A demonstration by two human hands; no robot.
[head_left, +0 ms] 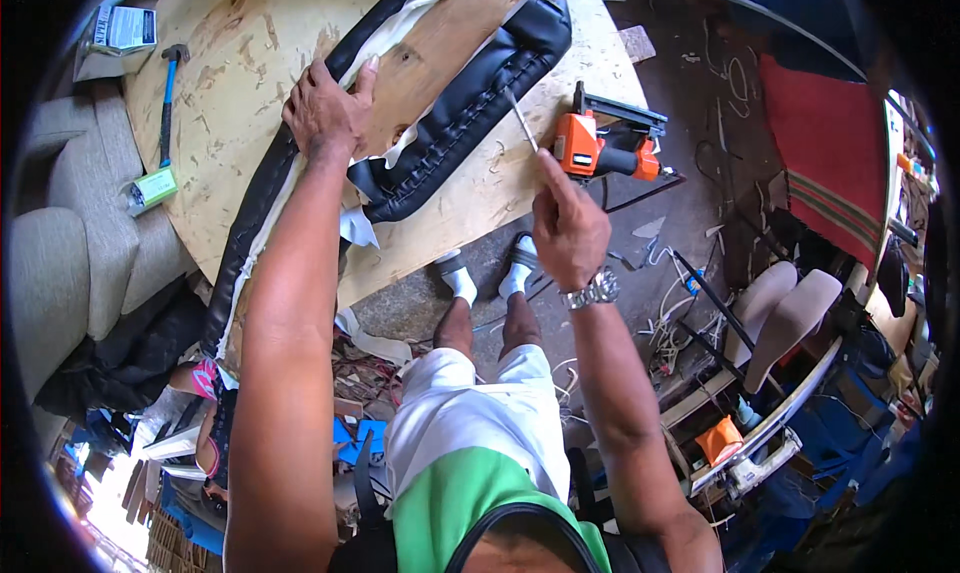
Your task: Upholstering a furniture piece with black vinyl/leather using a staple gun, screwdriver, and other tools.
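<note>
A black-covered upholstered frame (425,178) with a bare wooden panel (440,53) and white padding lies on the plywood table (240,43). My left hand (328,111) grips its left padded edge, with the fingers curled over the black cover and the thumb on the inner side. In my right hand (572,231) is a tool with a thin metal shaft (523,123); its handle is hidden in my fist. The index finger stretches along the shaft, whose tip meets the gathered black cover. Just right of that shaft, an orange and black staple gun (582,145) lies at the table's edge.
A hammer (168,108) and a small green-and-white box (153,190) lie along the table's left side, beside a grey sofa (60,253). Offcuts and strips litter the floor (640,238). On the right are red striped fabric (825,158) and padded pieces (795,318).
</note>
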